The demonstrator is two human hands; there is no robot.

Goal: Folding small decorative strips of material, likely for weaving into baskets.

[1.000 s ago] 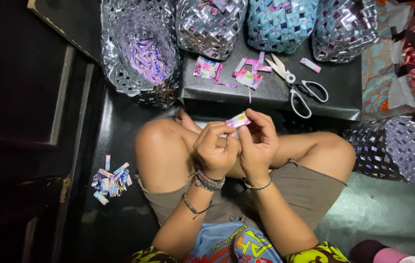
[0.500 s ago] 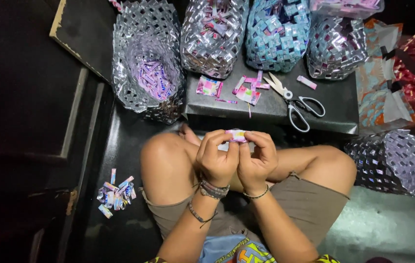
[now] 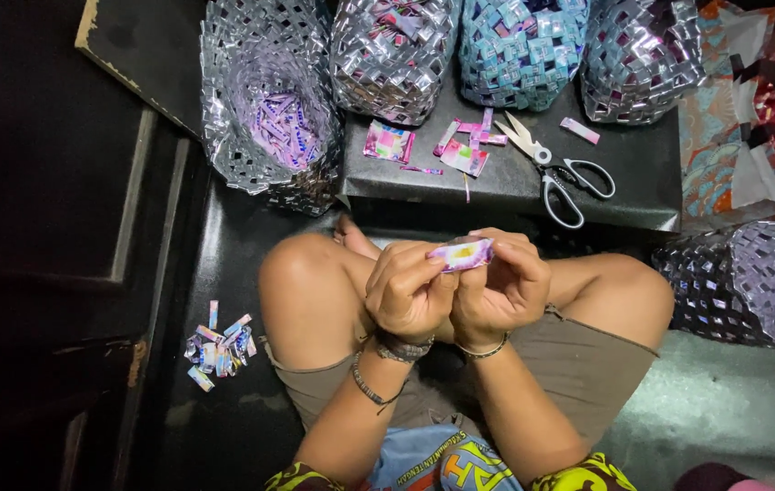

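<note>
A small folded strip of shiny pink-and-purple foil wrapper [image 3: 462, 254] sits pinched between both hands, raised above the person's bare knees, just this side of the low dark box-like counter [image 3: 642, 173]. The left hand [image 3: 408, 293] closes its grip on the strip's near-left end, thumb and fingers pressed together on it; the right hand [image 3: 504, 289] has its grip shut on the other end, fingers curled over the top. Held at both ends like this, the strip stays taut and flat, which likely suits creasing or folding it.

On the counter, straight beyond the strip, lie loose pink foil wrapper pieces [image 3: 466, 147] and a pair of grey-handled scissors [image 3: 553, 169], blades open, within easy reach of the right hand. Along the counter's far edge stand woven foil baskets: a silver one [image 3: 391, 50], a blue one [image 3: 522, 47] and another silver one [image 3: 639, 56]. Left of the counter, an open silver woven basket [image 3: 260, 100] leans on its side, its mouth turned towards the person, with purple strips inside. On the dark floor left of the person's left knee rests a small heap of folded foil pieces [image 3: 217, 346], seemingly set aside together.
</note>
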